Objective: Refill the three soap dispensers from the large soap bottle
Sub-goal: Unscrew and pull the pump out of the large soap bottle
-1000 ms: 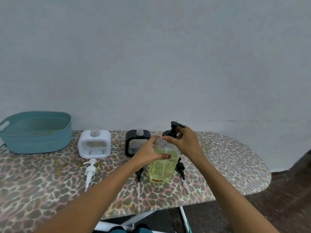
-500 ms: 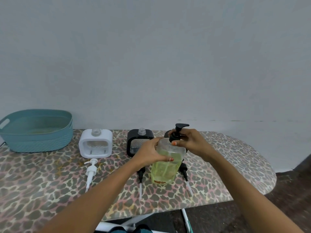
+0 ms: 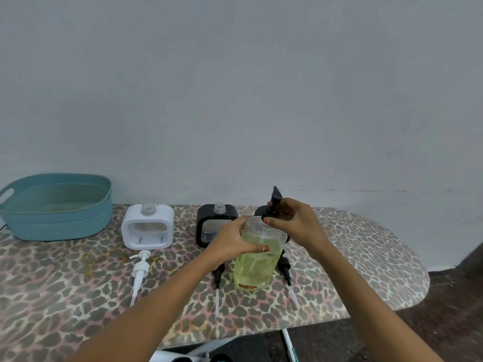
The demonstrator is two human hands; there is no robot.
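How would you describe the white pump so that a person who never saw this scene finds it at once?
On the leopard-print board, find the white square dispenser right of the teal basket. The white pump lies flat just in front of it, tube pointing toward the viewer. The two other loose pumps, further right, are black.

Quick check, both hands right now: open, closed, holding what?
Left hand: closed round the large soap bottle, which stands on the board.
Right hand: closed on the black pump at the bottle's top.
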